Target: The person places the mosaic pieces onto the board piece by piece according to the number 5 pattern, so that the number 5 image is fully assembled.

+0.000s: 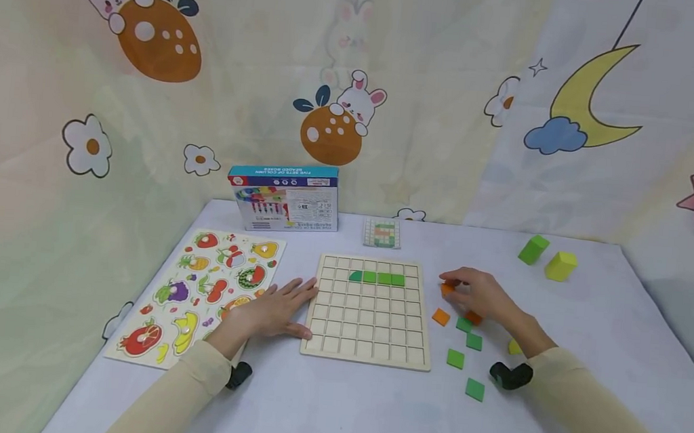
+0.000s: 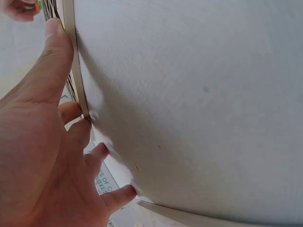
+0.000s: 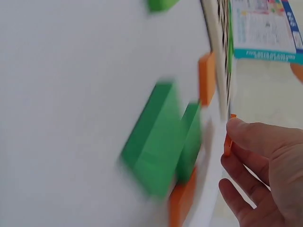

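Green tiles (image 1: pixel 475 390) are lying nearest on the tabletop (image 1: pixel 332 409). Beyond, the left hand (image 1: pixel 275 309), fingers spread, is touching the left edge of the board (image 1: pixel 368 319). Right of it, the right hand (image 1: pixel 477 293) is pinching an orange tile (image 3: pixel 228 145); a slack pinch could be letting it drop. The right wrist view is revealing the pressing thumb, which the head view is hiding.

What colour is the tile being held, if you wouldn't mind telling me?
The held tile is orange; the right wrist view shows it best.
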A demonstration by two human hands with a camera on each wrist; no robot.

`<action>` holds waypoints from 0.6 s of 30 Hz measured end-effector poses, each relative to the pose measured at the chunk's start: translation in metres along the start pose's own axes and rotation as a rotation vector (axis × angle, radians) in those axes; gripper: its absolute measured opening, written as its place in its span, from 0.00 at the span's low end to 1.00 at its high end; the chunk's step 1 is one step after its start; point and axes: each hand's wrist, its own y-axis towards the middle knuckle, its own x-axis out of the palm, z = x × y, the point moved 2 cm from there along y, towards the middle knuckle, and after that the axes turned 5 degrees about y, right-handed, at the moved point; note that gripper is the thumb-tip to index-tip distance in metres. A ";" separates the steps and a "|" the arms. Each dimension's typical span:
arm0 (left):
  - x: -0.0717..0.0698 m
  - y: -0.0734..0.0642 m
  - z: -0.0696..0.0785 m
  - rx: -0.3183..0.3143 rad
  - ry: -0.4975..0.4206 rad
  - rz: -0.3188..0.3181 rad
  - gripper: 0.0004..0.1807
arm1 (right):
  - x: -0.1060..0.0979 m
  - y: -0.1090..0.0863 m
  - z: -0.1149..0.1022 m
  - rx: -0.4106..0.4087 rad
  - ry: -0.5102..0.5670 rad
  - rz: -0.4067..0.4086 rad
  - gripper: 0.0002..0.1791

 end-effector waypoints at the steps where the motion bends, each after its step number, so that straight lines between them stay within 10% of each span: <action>1: 0.000 0.000 0.000 -0.002 0.000 0.000 0.51 | 0.003 0.004 -0.007 -0.016 -0.006 0.005 0.22; 18: 0.001 0.000 0.000 -0.018 -0.004 -0.012 0.52 | 0.069 0.062 -0.115 -0.209 0.032 -0.060 0.22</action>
